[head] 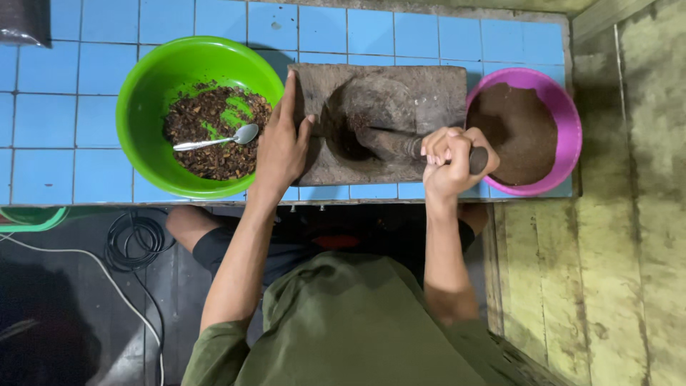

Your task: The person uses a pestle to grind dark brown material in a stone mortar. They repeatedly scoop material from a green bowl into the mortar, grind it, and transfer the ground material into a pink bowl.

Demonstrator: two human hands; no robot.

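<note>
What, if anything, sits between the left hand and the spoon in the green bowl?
Nothing visible does. The left hand rests flat on the stone mortar's left edge, right beside the green bowl. The spoon lies uncovered on the dark coarse bits, its bowl end toward the hand. Only the bowl's rim lies between them.

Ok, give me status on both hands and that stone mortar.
Left hand flat on stone mortar edge. Right hand closed on pestle, tip in hollow. Green bowl and purple bowl flank it; nothing blocking.
</note>
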